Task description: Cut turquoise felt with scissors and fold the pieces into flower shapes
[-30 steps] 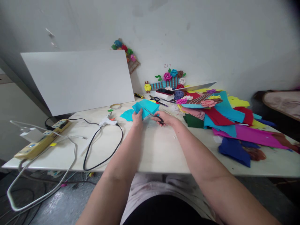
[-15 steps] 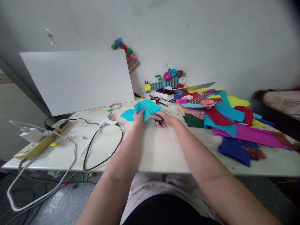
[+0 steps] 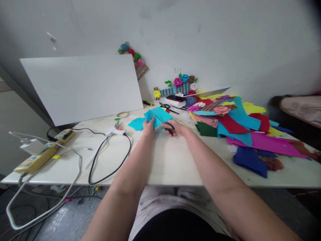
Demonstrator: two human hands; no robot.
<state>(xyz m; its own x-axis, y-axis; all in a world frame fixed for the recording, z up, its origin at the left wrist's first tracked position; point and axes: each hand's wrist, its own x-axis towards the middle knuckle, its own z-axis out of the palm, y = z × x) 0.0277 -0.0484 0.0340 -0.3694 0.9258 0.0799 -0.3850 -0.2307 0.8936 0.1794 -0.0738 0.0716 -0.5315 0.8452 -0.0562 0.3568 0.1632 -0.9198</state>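
My left hand [image 3: 148,126] pinches the near edge of a bright blue sheet [image 3: 164,114], which looks like crepe paper. In my right hand [image 3: 177,128] is a pair of black-handled scissors [image 3: 170,127], fingers wrapped round the loops. The blades point up and left and lie against the blue sheet, close to my left fingers; whether they are parted I cannot tell. Another blue piece [image 3: 136,124] rests on the table just left of my left hand.
Left on the table [image 3: 173,167] are a white glue gun [image 3: 115,130], its black cord and a power strip [image 3: 45,150]. A tape roll [image 3: 122,114] lies behind. Coloured paper [image 3: 240,124] is heaped at right. A white board [image 3: 82,88] leans on the wall.
The view has shifted very slightly. Both hands, the scissors and the blue sheet keep almost the same place and pose.
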